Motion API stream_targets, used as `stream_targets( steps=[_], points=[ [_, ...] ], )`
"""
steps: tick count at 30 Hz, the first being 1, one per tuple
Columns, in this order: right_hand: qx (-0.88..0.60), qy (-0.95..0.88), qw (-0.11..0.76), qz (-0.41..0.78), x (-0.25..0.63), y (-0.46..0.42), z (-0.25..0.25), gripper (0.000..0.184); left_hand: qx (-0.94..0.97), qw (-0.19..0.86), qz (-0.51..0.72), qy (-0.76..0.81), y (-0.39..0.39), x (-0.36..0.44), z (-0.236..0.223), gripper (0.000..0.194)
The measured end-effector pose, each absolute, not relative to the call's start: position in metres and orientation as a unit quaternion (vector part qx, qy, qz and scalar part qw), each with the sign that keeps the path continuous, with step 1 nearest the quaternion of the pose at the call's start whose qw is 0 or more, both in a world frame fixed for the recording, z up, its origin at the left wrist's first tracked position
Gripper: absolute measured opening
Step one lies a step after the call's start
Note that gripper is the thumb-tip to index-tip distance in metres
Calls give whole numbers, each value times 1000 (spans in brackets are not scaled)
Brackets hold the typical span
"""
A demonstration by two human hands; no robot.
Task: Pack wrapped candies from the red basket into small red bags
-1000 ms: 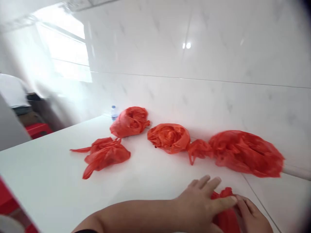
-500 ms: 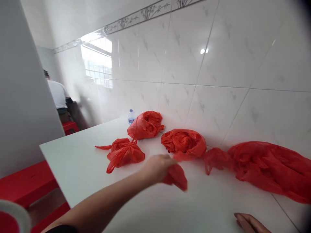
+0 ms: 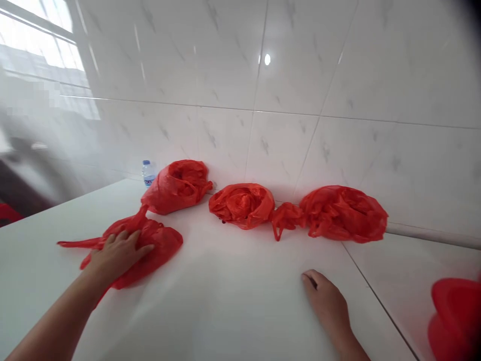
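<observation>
My left hand [image 3: 119, 252] lies with its fingers spread on a crumpled red plastic bag [image 3: 163, 245] at the left of the white table. The bag's handles stick out to the left and upward; its contents are hidden. My right hand [image 3: 328, 301] rests on the tabletop [image 3: 233, 291] to the right, fingers curled in, with no object visible in them. Behind, along the wall, sit a full red bag [image 3: 176, 188], a rounded red bag [image 3: 242, 204], a small red bag with loop handles [image 3: 287, 215] and a larger red bag [image 3: 345, 213].
A clear water bottle with a blue cap [image 3: 148, 174] stands at the back left beside the full bag. White tiled wall [image 3: 285, 140] borders the table's far side. Red plastic objects [image 3: 456, 316] show at the lower right. A seam crosses the tabletop at right.
The view has turned right. My left hand, which held red plastic over the middle of the table, now lies spread on the left bag. More of my right hand shows.
</observation>
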State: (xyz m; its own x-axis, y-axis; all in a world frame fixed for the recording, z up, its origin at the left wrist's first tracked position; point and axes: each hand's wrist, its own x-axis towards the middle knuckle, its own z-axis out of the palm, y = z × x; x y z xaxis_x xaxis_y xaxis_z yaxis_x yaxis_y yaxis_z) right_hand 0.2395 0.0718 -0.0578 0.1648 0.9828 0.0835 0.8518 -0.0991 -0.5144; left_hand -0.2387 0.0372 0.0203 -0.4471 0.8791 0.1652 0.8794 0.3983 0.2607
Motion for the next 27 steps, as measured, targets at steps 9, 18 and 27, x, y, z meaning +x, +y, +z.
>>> stream_targets(
  steps=[9, 18, 27],
  points=[
    [-721, -652, 217, 89, 229, 84, -59, 19, -790, 65, -296, -533, 83, -112, 54, 49],
    [-685, -665, 269, 125, 235, 80, -62, 17, -887, -135, -247, -367, 162, 78, 59, 16],
    [-661, -655, 324, 171, 248, 84, -61, 18, -783, -159, -303, -519, 230, 119, 18, 33]
  ],
)
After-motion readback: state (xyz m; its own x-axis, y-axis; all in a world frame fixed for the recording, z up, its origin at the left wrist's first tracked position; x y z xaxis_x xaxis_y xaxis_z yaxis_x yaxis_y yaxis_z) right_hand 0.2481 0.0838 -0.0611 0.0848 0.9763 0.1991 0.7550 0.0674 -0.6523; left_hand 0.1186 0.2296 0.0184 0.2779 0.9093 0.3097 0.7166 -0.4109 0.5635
